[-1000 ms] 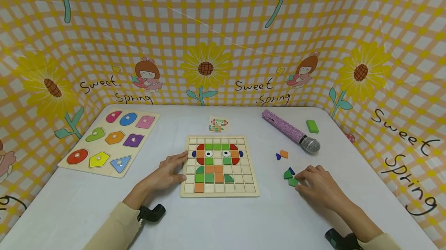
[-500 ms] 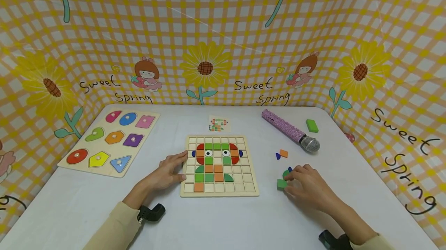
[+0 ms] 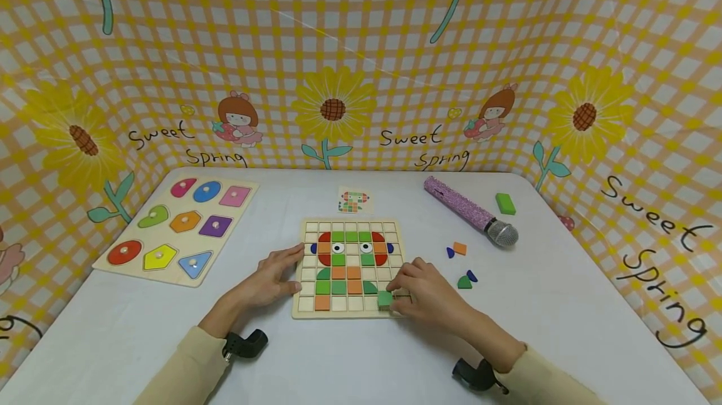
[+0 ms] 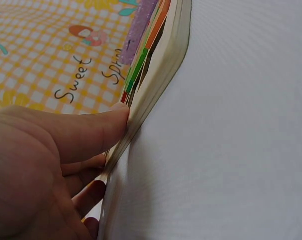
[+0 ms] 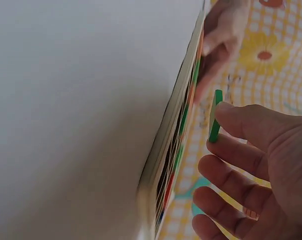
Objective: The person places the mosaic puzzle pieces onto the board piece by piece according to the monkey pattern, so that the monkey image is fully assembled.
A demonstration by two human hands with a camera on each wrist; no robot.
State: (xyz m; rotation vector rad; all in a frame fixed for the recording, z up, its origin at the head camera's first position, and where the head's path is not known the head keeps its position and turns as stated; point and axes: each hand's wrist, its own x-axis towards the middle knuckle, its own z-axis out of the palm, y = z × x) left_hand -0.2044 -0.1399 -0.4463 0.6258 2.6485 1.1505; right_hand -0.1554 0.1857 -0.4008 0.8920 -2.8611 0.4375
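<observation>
A wooden grid board (image 3: 395,312) lies on the white table, with a coloured tile figure in several of its cells. My left hand (image 3: 265,281) rests against the board's left side; its thumb (image 4: 103,131) touches the edge in the left wrist view. Above the lower right cells, my right hand (image 3: 431,292) pinches a green square tile (image 3: 385,300) between thumb and index finger. The right wrist view shows this tile (image 5: 215,116) edge-on, apart from the board, with the other fingers loosely bent.
Right of the board lie a green quarter-round tile (image 3: 465,282), two blue half-round tiles (image 3: 472,276) and an orange tile (image 3: 460,248). Behind them are a glittery microphone (image 3: 459,204) and a green block (image 3: 505,204). A picture card (image 3: 356,200) and a knobbed shape puzzle (image 3: 220,248) lie farther back.
My right hand has picked up the green square tile from the loose pieces and carried it left, over the board's lower right. The left hand stays in place.
</observation>
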